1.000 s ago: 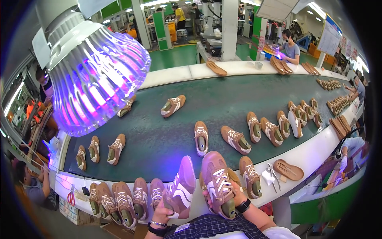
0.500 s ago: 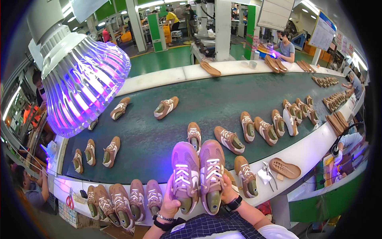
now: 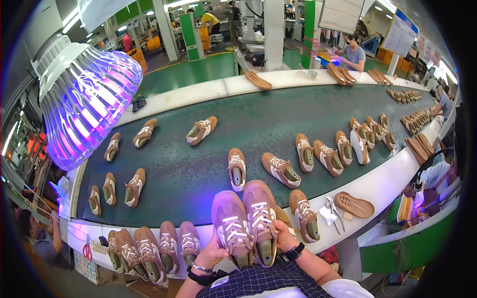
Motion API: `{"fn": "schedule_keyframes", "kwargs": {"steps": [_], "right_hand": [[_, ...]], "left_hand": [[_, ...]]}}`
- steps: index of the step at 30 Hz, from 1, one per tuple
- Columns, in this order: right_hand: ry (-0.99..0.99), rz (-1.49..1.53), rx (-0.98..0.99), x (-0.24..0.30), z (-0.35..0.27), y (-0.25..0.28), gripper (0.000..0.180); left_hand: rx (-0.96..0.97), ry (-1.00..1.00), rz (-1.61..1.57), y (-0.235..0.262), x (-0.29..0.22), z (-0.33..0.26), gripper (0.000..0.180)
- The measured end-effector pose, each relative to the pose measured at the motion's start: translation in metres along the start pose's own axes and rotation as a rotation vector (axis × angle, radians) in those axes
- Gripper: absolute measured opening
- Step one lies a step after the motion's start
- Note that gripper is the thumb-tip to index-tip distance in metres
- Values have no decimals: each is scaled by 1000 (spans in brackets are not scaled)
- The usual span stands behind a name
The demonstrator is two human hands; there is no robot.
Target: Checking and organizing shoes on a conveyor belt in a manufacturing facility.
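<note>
Side by side in front of me, I hold two brown lace-up shoes with white laces and olive forms inside, toes pointing away. My left hand (image 3: 212,253) is closed on the heel side of the left shoe (image 3: 229,223). My right hand (image 3: 284,237) grips the right shoe (image 3: 261,218) along its outer side. The fingers behind the shoes are hidden. Just right of them, a single shoe (image 3: 304,214) stands on the white ledge. Beyond the pair, another shoe (image 3: 237,169) lies on the dark green belt.
Several shoes (image 3: 149,251) line the white ledge at my left, near red scissors (image 3: 87,252). To my right lie metal pincers (image 3: 336,217) and a brown sole (image 3: 354,204). A purple-lit lamp (image 3: 89,104) hangs upper left. A co-worker (image 3: 354,52) sits across the belt.
The held pair has dropped slightly toward me, and the right shoe's toe now sits higher than the left's. The view has shifted, uncovering more of the belt's far left.
</note>
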State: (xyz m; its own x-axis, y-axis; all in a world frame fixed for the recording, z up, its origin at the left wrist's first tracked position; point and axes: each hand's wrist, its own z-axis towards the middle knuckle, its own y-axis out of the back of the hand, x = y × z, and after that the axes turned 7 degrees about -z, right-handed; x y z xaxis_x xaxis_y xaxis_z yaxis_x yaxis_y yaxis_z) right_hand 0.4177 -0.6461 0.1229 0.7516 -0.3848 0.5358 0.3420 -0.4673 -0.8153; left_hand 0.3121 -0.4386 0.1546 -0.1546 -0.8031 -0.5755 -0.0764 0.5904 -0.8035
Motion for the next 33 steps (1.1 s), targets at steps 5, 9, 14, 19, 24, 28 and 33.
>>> {"fn": "schedule_keyframes", "kwargs": {"steps": [5,9,14,19,24,28,33], "right_hand": [[-5,-66,-211,24,14,-40,48],[166,97,-198,35,27,-43,40],[251,128,-293,44,23,-48,44],[221,107,-357,30,13,-40,48],[211,133,-411,26,10,-43,46],[236,136,-436,23,12,-39,42],[236,140,-440,19,13,-32,42]], "left_hand": [[-44,-34,-335,10,-3,12,68],[-140,-147,-542,37,1,18,62],[-304,-362,-527,21,-13,13,58],[-455,-365,-527,24,-3,6,53],[-536,-341,-549,27,4,9,50],[-582,-349,-520,23,6,12,50],[-568,-325,-531,21,9,18,49]]}}
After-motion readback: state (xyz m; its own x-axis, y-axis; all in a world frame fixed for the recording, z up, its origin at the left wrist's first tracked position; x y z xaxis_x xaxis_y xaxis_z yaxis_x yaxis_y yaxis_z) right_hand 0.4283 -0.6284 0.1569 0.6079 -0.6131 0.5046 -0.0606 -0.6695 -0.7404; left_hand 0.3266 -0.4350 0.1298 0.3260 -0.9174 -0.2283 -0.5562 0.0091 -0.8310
